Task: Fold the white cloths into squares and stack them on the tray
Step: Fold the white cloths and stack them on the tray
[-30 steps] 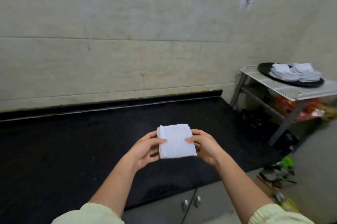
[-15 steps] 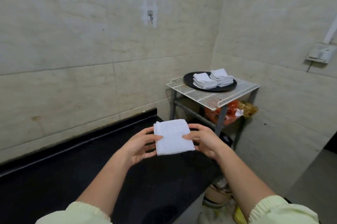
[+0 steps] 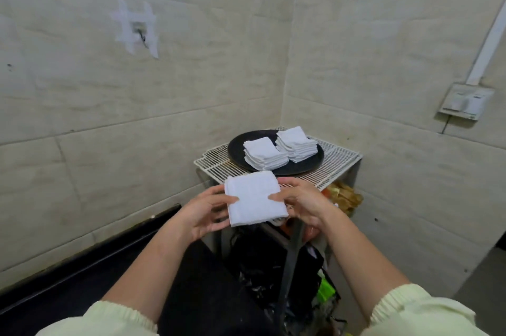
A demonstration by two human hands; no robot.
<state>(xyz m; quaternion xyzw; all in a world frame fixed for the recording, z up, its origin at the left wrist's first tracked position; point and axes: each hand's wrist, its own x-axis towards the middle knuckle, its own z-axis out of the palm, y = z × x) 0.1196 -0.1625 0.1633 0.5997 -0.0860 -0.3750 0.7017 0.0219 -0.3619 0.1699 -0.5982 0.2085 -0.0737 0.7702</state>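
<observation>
Folded white cloth (image 3: 254, 197) is pinched at its side edges by the left hand (image 3: 204, 209) and right hand (image 3: 302, 200), near the black tray (image 3: 276, 150) holding two stacks (image 3: 282, 148).

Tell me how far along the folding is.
Done: a nearer stack and a farther stack of folded cloths sit on the black tray. In hand: the left hand and right hand hold one more folded cloth short of the tray. Left: setting it on a stack; no unfolded cloths in view.
</observation>
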